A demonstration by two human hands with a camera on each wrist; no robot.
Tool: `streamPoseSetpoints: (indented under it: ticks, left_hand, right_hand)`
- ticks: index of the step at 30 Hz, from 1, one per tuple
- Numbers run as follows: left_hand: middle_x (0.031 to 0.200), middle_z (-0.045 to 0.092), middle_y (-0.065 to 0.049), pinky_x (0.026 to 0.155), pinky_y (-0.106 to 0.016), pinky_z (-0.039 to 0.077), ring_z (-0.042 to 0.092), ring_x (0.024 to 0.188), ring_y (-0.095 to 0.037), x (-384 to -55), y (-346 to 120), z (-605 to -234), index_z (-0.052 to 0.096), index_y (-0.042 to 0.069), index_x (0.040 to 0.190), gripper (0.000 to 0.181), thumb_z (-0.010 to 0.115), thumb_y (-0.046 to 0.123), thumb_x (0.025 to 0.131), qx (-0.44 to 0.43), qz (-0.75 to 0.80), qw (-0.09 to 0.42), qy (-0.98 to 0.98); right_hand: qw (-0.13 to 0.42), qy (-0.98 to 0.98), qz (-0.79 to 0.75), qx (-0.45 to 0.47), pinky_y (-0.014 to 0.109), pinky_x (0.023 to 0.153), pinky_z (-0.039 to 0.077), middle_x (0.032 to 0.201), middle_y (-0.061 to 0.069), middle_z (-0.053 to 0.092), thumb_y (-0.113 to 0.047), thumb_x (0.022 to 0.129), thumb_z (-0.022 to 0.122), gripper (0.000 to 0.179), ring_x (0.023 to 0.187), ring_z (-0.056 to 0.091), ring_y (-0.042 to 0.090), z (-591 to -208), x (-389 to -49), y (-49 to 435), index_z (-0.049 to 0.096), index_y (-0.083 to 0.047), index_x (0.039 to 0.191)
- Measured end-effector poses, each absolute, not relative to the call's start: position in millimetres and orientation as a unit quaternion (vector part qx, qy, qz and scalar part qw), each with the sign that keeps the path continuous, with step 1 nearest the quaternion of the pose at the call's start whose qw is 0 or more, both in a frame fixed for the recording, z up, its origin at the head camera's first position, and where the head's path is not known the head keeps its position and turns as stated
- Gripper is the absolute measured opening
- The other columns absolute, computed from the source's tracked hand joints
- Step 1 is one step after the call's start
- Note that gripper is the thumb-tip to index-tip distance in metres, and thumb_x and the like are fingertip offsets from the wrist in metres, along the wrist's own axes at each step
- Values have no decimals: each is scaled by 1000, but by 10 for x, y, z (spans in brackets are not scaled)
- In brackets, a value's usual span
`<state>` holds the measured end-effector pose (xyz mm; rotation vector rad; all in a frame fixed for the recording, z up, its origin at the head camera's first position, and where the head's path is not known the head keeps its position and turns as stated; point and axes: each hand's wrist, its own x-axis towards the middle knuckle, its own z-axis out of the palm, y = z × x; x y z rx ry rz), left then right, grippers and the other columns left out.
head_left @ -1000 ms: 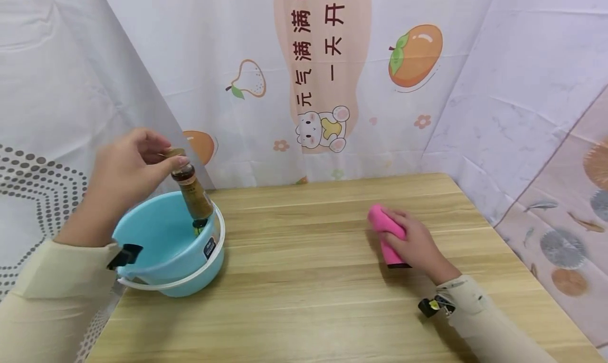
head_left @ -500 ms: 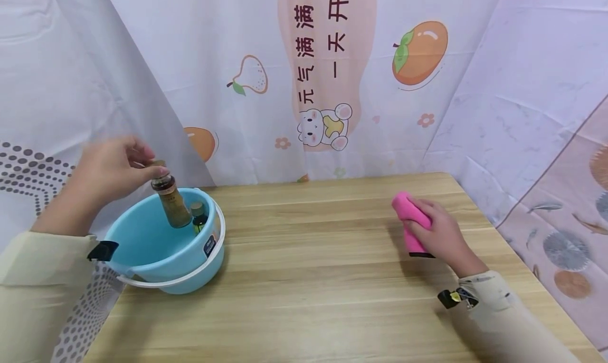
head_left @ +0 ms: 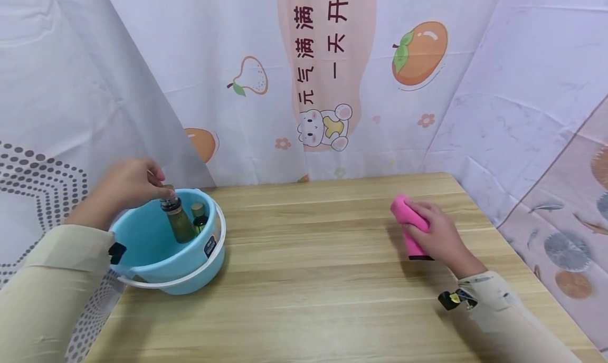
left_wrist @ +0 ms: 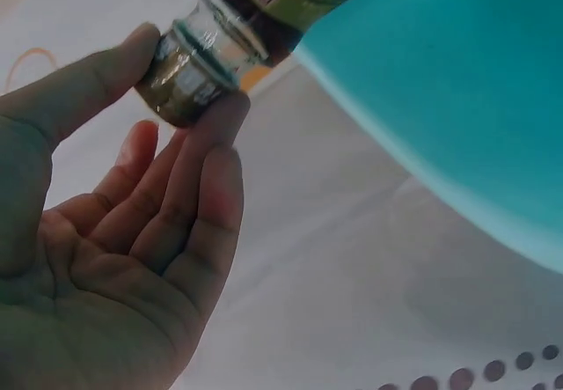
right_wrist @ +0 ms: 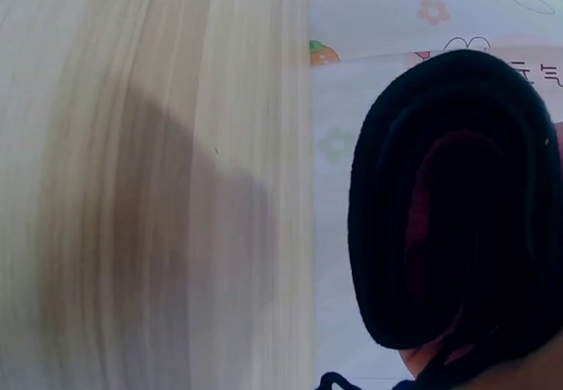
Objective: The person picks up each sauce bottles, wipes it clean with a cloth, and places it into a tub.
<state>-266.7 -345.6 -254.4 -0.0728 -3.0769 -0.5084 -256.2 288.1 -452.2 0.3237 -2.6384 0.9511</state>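
My left hand pinches the gold cap of a sauce bottle between thumb and fingertips. The bottle leans inside the light blue bucket, its lower part below the rim. Beside it in the bucket stands a second, dark bottle with a cork-coloured cap. The left wrist view shows the held cap and clear neck up close, with the other fingers spread loose. At the right, my right hand grips a rolled pink cloth with a black edge. Its black-rimmed end fills much of the right wrist view.
The wooden table spreads between the bucket and my right hand. A white handle hangs down around the bucket's front. Behind the table hangs a printed curtain, with more cloth on both sides.
My left hand has brought the bottle left from the bucket's right rim, then down into the bucket, uncovering the second bottle. My right hand has shifted right with the pink cloth, then stayed still.
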Motion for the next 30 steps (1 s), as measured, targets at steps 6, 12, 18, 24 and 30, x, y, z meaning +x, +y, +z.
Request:
streamPoseSetpoints:
  ticks: [6,12,18,24,30]
  left_hand:
    - [80,62,-13,58,-32,54,57,75,-28,-2727,-3462,-2671,61,3,88,44,91,33,79,-21,-154,-19,-988]
    - [69,58,-9,55,-28,50,54,67,-24,-2786,-3455,-2785,60,4,78,44,93,33,77,-17,-138,-40,-989]
    - [74,60,-12,56,-29,55,57,71,-26,-2849,-3434,-2883,65,1,83,40,93,28,76,-16,-124,-57,-990]
    - [78,63,-13,59,-34,59,60,73,-28,-2860,-3423,-2936,65,-1,88,40,92,27,78,-6,-125,-77,-989]
    - [77,61,-13,58,-31,57,60,72,-27,-2891,-3444,-2983,64,0,88,39,91,27,80,6,-124,-92,-988]
  right_hand:
    - [150,-925,330,110,48,83,53,138,22,58,-17,96,73,59,110,60,37,-4561,-2550,2893,55,-16,151]
    - [141,-929,327,102,50,84,54,139,22,57,-18,96,73,59,111,60,38,-4581,-2526,2908,55,-15,151]
    - [130,-937,305,109,57,88,53,138,27,56,-15,94,74,59,113,58,43,-4604,-2530,2903,55,-7,149]
    - [111,-955,251,110,65,92,53,140,33,50,-16,92,74,61,116,56,49,-4660,-2569,2907,54,1,147]
    - [98,-968,199,120,66,95,53,140,38,48,-15,91,73,61,116,57,52,-4739,-2567,2908,54,1,147]
